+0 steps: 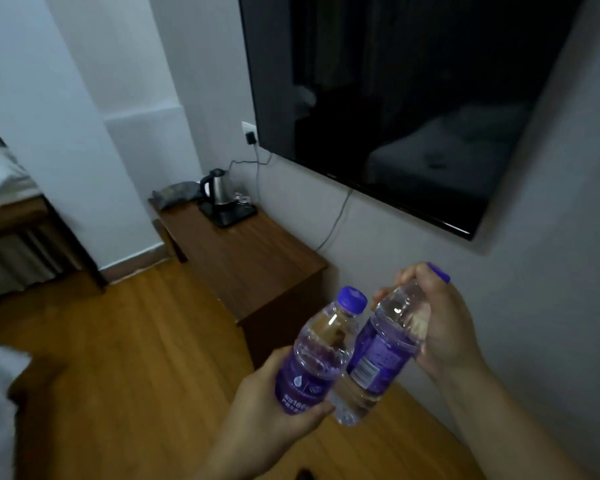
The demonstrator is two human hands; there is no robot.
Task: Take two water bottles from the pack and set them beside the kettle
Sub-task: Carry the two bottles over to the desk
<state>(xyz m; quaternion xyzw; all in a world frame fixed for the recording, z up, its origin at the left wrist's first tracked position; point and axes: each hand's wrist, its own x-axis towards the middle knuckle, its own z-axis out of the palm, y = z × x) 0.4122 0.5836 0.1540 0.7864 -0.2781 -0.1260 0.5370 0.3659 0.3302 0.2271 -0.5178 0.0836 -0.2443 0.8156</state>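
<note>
We see a large black flat television point(413, 98) mounted on the pale wall; its glossy screen is dark and reflects a dim bed shape. Below us lies a warm orange wooden plank floor point(125, 358) with a smooth sheen. Against the wall stands a long dark-brown wood-grain counter point(253, 268), its near end cut off behind the bottles.

At the counter's far end a small stainless-steel kettle with a black handle and lid point(216, 187) sits upright on a black tray point(229, 213); small clear glasses just beside it are hard to make out, and a crumpled grey object lies to its left, too dim to identify.

Our left hand point(274, 403) grasps the lower body of a clear plastic water bottle with a purple label and purple cap point(321, 351), tilted slightly right. Our right hand point(437, 327) is wrapped around the upper part of a second clear, purple-labelled water bottle point(381, 355), whose purple cap is mostly hidden by the fingers. The two bottles touch, crossing low down, held in the air well apart from the kettle. The pack is out of sight.
</note>
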